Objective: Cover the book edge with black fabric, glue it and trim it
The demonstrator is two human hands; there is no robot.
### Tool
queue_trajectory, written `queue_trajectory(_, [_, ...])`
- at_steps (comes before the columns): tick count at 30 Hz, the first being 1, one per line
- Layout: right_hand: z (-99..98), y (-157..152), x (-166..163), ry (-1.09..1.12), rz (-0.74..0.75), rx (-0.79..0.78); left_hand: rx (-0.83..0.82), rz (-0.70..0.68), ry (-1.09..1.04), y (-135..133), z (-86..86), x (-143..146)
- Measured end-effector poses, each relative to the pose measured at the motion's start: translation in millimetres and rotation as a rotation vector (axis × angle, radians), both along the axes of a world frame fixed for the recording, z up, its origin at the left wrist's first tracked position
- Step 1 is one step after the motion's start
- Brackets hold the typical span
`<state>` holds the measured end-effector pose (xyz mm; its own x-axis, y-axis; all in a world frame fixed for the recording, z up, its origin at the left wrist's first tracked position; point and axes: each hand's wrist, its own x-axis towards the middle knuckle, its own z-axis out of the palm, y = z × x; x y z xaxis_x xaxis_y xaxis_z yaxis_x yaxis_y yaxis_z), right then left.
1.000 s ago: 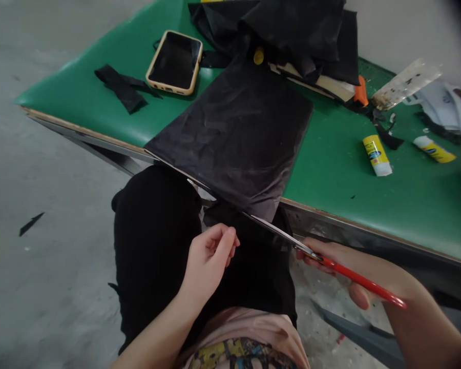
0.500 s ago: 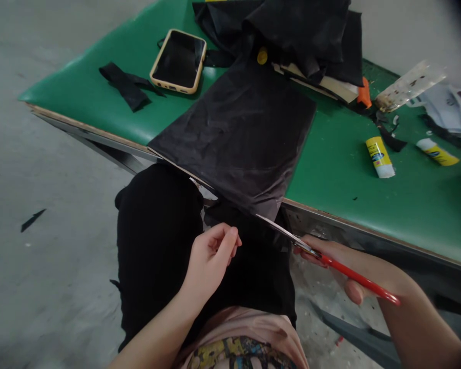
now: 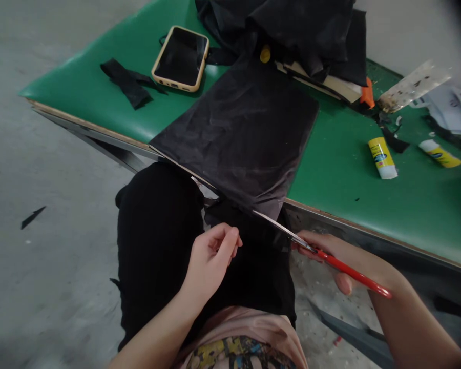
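Note:
A large black fabric-covered sheet (image 3: 238, 136) lies on the green table (image 3: 349, 189) and overhangs its near edge above my lap. My right hand (image 3: 341, 261) grips red-handled scissors (image 3: 322, 254), whose blades run along the sheet's overhanging edge. My left hand (image 3: 211, 256) is below that edge, its fingers pinched together on black fabric hanging from the sheet; the dark cloth against my black trousers makes the grip hard to make out.
A phone in a tan case (image 3: 180, 57) and a black fabric scrap (image 3: 126, 84) lie at the table's left. Two glue sticks (image 3: 382, 158) (image 3: 440, 152), a clear ruler (image 3: 413, 84) and a pile of black cloth (image 3: 292, 31) sit at the back and right. A scrap (image 3: 33, 217) lies on the concrete floor.
The scissors and my right hand have slid a little left along the sheet's edge. My left hand has stayed in place.

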<state>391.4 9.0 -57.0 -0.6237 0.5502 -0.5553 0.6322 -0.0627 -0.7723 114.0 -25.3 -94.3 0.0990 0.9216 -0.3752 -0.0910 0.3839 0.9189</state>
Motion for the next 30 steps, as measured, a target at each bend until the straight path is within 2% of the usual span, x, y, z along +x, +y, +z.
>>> queue_trajectory(7, [2.6, 0.7, -4.2, 0.012, -0.014, -0.016, -0.006, -0.009, 0.022, 5.3, 11.9, 15.4])
queue_trajectory(18, [7.1, -3.4, -7.7, -0.006, -0.046, -0.006, -0.134, 0.082, -0.119, 18.4, 23.0, 29.7])
queue_trajectory(30, [11.2, -3.1, -16.7, -0.080, -0.022, 0.092, -0.136, 0.108, -0.114, 17.7, 22.3, 31.7])
